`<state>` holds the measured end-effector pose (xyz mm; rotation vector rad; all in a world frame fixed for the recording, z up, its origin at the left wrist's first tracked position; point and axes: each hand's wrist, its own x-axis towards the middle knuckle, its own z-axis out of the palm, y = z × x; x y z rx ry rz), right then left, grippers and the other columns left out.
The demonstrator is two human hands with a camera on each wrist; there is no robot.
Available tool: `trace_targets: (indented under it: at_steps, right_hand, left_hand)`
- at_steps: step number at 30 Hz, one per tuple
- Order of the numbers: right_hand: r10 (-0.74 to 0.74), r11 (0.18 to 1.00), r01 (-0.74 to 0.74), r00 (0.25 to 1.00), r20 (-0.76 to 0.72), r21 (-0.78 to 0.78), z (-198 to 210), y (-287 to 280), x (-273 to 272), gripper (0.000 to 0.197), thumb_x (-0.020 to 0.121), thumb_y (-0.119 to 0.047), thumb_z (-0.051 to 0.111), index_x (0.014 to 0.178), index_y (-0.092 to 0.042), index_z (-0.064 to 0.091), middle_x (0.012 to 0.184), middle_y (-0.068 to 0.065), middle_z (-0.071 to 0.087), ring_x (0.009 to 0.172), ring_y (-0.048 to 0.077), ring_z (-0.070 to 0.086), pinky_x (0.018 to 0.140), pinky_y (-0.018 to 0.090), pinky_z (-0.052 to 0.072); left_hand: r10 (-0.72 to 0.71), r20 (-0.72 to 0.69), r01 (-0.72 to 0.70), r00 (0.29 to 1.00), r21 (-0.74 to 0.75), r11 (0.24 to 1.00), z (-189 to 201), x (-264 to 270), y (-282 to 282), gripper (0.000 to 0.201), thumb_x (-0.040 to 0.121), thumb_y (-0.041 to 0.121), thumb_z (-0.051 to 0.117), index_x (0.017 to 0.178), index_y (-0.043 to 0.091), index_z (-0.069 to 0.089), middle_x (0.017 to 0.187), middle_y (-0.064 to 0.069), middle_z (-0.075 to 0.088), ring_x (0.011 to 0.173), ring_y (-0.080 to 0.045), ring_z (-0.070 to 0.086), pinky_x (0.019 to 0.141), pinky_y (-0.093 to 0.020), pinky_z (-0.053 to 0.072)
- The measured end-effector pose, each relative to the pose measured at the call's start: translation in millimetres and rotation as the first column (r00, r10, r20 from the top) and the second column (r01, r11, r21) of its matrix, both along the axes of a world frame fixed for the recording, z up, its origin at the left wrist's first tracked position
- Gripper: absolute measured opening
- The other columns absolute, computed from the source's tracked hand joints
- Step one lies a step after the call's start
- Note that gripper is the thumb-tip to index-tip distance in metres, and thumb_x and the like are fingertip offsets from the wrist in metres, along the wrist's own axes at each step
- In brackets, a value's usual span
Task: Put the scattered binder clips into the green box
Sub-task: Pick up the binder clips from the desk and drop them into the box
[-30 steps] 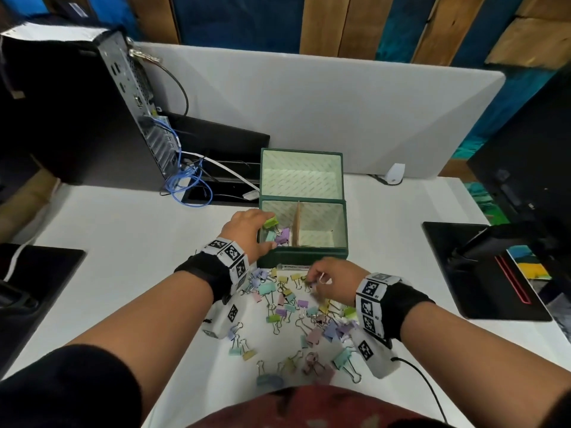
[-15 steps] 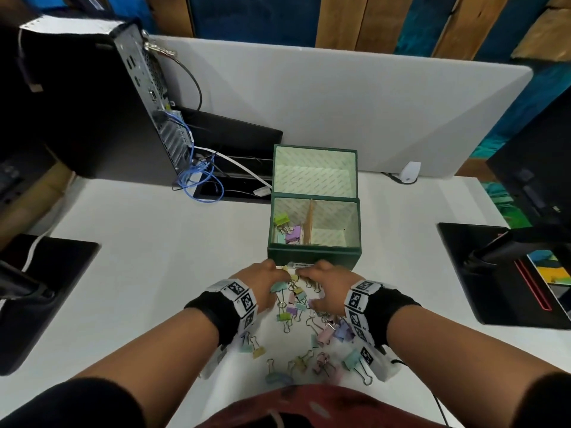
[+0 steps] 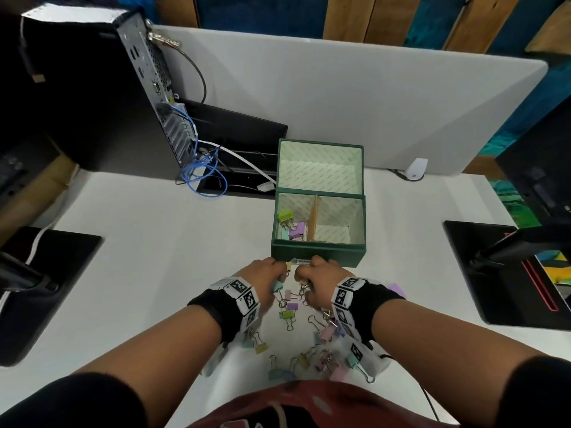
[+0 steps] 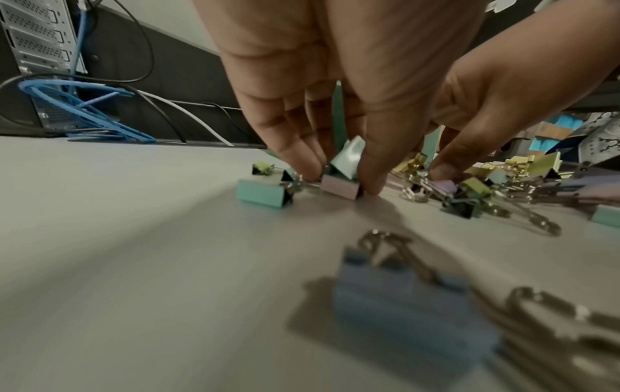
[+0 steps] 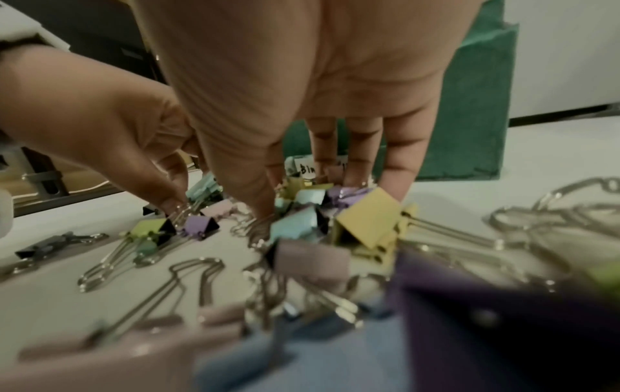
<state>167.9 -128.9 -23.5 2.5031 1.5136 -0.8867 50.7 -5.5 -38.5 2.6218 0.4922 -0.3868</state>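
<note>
The green box (image 3: 318, 253) stands open on the white table, its lid tipped up behind it. A few binder clips (image 3: 291, 223) lie in its left compartment. Several pastel clips (image 3: 292, 313) are scattered in front of it. My left hand (image 3: 268, 273) (image 4: 402, 180) reaches down just before the box front, fingers and thumb closing round a teal clip (image 4: 349, 156) and a pink clip (image 4: 339, 187). My right hand (image 3: 310, 274) (image 5: 312, 196) is beside it, fingers and thumb curled over a heap of clips (image 5: 302, 212). The box wall (image 5: 469, 119) rises right behind.
A computer tower (image 3: 92, 88) with blue cables (image 3: 200, 174) stands at the back left. A grey divider panel (image 3: 340, 103) runs behind the box. Black monitor bases sit at the left (image 3: 46, 273) and right (image 3: 509, 273). A small white device (image 3: 415, 169) lies by the divider.
My left hand has come back from the box's left compartment down to the clips. Both hands have drawn together at the far end of the pile, against the box front.
</note>
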Motion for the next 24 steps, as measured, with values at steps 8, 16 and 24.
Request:
trace_targets:
  at_steps: [8,16,24]
  right_hand:
    - [-0.036,0.999,0.038,0.996,-0.078,0.025,-3.8,-1.3,7.2,0.029,0.083,-0.017,0.061,0.112,-0.018,0.06,0.121,0.012,0.047,0.108,0.031,0.052,0.08,0.026,0.04]
    - [-0.267,0.936,0.328,0.898,-0.35,0.13,17.1,-14.4,28.1,0.017,0.082,-0.022,0.067,0.099,-0.021,0.068,0.101,-0.003,0.065,0.072,0.01,0.06,0.059,0.017,0.048]
    - [-0.303,0.638,0.77,0.28,-0.911,0.024,54.5,-22.0,49.9,0.015,0.086,0.004,0.057,0.082,-0.011,0.059,0.069,0.007,0.056,0.052,0.01,0.057,0.049,0.018,0.053]
  left_hand:
    - [0.04,0.089,-0.032,0.995,-0.084,0.996,2.4,-7.3,-0.3,0.021,0.076,0.01,0.061,0.092,0.023,0.053,0.095,0.003,0.06,0.086,-0.018,0.054,0.076,-0.031,0.048]
    - [0.186,0.103,-0.149,0.977,-0.293,0.944,17.1,-10.9,14.9,0.032,0.076,0.016,0.069,0.069,0.037,0.046,0.078,0.014,0.052,0.064,-0.006,0.048,0.061,-0.017,0.041]
    - [0.465,0.232,-0.223,0.854,-0.643,0.732,54.9,7.8,24.9,0.026,0.075,0.005,0.072,0.074,0.024,0.054,0.076,-0.001,0.053,0.057,-0.016,0.052,0.063,-0.033,0.046]
